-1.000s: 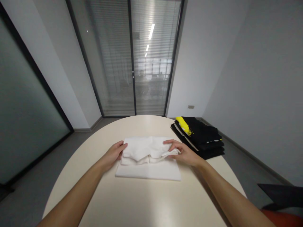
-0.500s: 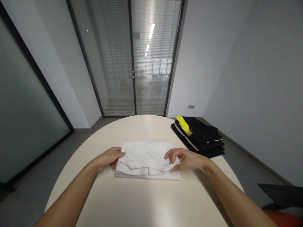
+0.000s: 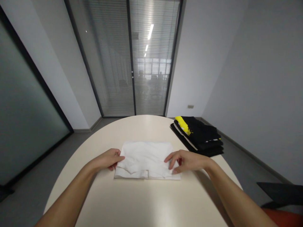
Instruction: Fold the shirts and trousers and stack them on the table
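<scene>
A white garment point(image 3: 146, 156) lies folded into a rectangle on the round cream table point(image 3: 132, 201), straight in front of me. My left hand point(image 3: 107, 159) pinches the folded layer at its left front corner, fingers curled on the cloth. At the right front corner my right hand point(image 3: 186, 160) grips the same layer between thumb and fingers. The folded-over edge rests close to the near edge of the garment.
A stack of folded black clothes point(image 3: 199, 137) with a yellow patch sits at the table's far right. Glass doors with blinds point(image 3: 132, 63) stand behind the table. A dark and red chair part point(image 3: 281, 201) shows at the lower right.
Both hands have drawn the garment's far layer toward me, folding it over the near half; the top edge now lies almost at the front edge.
</scene>
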{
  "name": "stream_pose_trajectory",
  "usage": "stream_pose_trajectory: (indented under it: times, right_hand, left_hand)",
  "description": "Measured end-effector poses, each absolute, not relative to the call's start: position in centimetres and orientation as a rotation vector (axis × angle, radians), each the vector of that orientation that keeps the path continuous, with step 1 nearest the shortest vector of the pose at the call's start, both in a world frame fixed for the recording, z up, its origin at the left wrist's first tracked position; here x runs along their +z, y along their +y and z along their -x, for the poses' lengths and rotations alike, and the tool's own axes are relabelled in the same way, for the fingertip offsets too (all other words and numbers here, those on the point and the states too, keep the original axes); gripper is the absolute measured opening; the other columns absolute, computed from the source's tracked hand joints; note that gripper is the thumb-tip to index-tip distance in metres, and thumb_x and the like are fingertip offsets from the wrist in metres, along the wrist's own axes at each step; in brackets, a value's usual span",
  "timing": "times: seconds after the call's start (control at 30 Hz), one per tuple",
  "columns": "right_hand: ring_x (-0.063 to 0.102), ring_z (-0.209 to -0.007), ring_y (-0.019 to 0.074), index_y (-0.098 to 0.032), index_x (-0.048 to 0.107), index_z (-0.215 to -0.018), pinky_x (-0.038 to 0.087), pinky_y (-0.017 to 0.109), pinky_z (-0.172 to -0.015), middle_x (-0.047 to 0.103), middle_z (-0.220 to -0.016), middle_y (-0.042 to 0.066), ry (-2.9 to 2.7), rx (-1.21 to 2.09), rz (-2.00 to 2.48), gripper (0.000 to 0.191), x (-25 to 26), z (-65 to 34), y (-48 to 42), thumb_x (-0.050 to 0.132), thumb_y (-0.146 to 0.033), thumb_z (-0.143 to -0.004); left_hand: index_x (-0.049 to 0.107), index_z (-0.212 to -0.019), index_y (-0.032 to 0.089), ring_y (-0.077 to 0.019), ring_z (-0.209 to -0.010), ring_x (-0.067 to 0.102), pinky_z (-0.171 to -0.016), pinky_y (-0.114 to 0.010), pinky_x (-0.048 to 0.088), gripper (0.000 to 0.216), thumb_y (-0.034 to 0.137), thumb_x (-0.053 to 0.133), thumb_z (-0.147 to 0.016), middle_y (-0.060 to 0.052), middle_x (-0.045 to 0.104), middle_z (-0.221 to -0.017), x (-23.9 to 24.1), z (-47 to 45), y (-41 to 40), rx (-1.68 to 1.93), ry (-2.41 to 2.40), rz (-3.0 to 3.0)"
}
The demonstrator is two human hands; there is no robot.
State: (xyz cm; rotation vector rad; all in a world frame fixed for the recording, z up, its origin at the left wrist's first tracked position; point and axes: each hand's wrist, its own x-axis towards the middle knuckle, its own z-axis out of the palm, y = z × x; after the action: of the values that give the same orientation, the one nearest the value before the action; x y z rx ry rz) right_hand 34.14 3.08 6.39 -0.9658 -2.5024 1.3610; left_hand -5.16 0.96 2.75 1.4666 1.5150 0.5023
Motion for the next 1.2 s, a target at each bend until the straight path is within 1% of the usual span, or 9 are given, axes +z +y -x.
stream_pose_trajectory:
  times: [0.1, 0.23, 0.37, 0.43, 0.6, 0.7, 0.93, 1.1, 1.2]
  right_hand:
    - [0.064, -0.082, 0.0167, -0.025, 0.080, -0.093, 0.046, 0.025, -0.063, 0.068, -0.124, 0.004, -2.442, 1.502, 0.992, 0.026, 6.2, -34.5, 3.3, 0.081, -0.039, -0.072]
    - [0.060, -0.070, 0.0136, -0.022, 0.079, -0.091, 0.046, 0.024, -0.059, 0.070, -0.117, 0.005, -2.316, 1.686, 1.046, 0.032, 5.7, -34.9, 3.5, 0.082, -0.042, -0.067]
    - [0.055, -0.068, 0.0129, -0.018, 0.074, -0.098, 0.042, 0.022, -0.059, 0.069, -0.086, 0.002, -2.428, 1.490, 1.174, 0.046, 5.3, -34.5, 3.4, 0.087, -0.040, -0.059]
    - [0.054, -0.069, 0.0131, -0.017, 0.073, -0.096, 0.041, 0.022, -0.060, 0.066, -0.079, 0.000, -2.481, 1.361, 1.238, 0.045, 5.3, -34.1, 3.1, 0.087, -0.037, -0.059]
    - [0.056, -0.071, 0.0139, -0.016, 0.072, -0.090, 0.042, 0.023, -0.062, 0.068, -0.082, 0.001, -2.540, 1.216, 1.227, 0.026, 5.6, -33.6, 2.5, 0.077, -0.025, -0.065]
    - [0.056, -0.069, 0.0135, -0.016, 0.071, -0.087, 0.041, 0.023, -0.061, 0.066, -0.079, 0.000, -2.514, 1.243, 1.182, 0.022, 5.9, -33.8, 2.5, 0.074, -0.026, -0.068]
    - [0.056, -0.062, 0.0131, -0.016, 0.068, -0.088, 0.041, 0.023, -0.057, 0.061, -0.071, -0.002, -2.450, 1.598, 1.245, 0.036, 5.4, -34.2, 2.8, 0.080, -0.042, -0.066]
    - [0.050, -0.067, 0.0114, -0.019, 0.067, -0.090, 0.036, 0.021, -0.056, 0.060, -0.076, -0.004, -2.580, 1.318, 1.325, 0.046, 5.0, -33.6, 2.2, 0.089, -0.036, -0.053]
    - [0.049, -0.064, 0.0110, -0.019, 0.066, -0.086, 0.034, 0.021, -0.054, 0.059, -0.074, -0.004, -2.617, 1.201, 1.369, 0.041, 5.6, -33.0, 1.5, 0.088, -0.033, -0.055]
  left_hand:
    - [0.055, -0.070, 0.020, -0.0142, -0.047, 0.051, -0.043, -0.024, 0.040, 0.050, 0.064, 0.075, -0.060, 0.003, 0.056, -0.054, 2.6, 5.3, 1.0, 0.495, 1.512, -1.477]
    - [0.055, -0.075, 0.020, -0.0144, -0.047, 0.051, -0.042, -0.023, 0.037, 0.052, 0.067, 0.072, -0.062, 0.003, 0.056, -0.055, 2.5, 5.2, 1.2, 0.477, 1.494, -1.497]
    - [0.051, -0.074, 0.021, -0.0126, -0.042, 0.045, -0.041, -0.023, 0.030, 0.055, 0.072, 0.066, -0.064, 0.005, 0.053, -0.050, 2.1, 5.2, 1.6, 0.491, 1.551, -1.548]
    - [0.050, -0.073, 0.021, -0.0125, -0.042, 0.044, -0.042, -0.023, 0.029, 0.054, 0.073, 0.062, -0.067, 0.005, 0.053, -0.049, 1.8, 5.3, 1.8, 0.503, 1.569, -1.594]
    - [0.049, -0.070, 0.021, -0.0123, -0.042, 0.043, -0.043, -0.024, 0.028, 0.050, 0.070, 0.058, -0.071, 0.005, 0.052, -0.049, 1.4, 5.4, 2.1, 0.509, 1.559, -1.651]
    - [0.048, -0.069, 0.021, -0.0125, -0.043, 0.044, -0.045, -0.024, 0.029, 0.048, 0.068, 0.059, -0.071, 0.005, 0.051, -0.049, 1.6, 5.2, 2.1, 0.513, 1.556, -1.651]
    - [0.050, -0.069, 0.021, -0.0130, -0.045, 0.045, -0.046, -0.024, 0.028, 0.046, 0.065, 0.063, -0.066, 0.006, 0.051, -0.049, 1.7, 4.8, 2.0, 0.558, 1.546, -1.612]
    - [0.050, -0.068, 0.021, -0.0131, -0.045, 0.046, -0.045, -0.023, 0.028, 0.044, 0.062, 0.066, -0.064, 0.006, 0.051, -0.049, 1.4, 4.7, 2.2, 0.586, 1.565, -1.601]
    - [0.049, -0.068, 0.022, -0.0135, -0.044, 0.047, -0.044, -0.023, 0.028, 0.044, 0.062, 0.068, -0.063, 0.005, 0.053, -0.048, 1.6, 4.9, 1.9, 0.532, 1.577, -1.589]
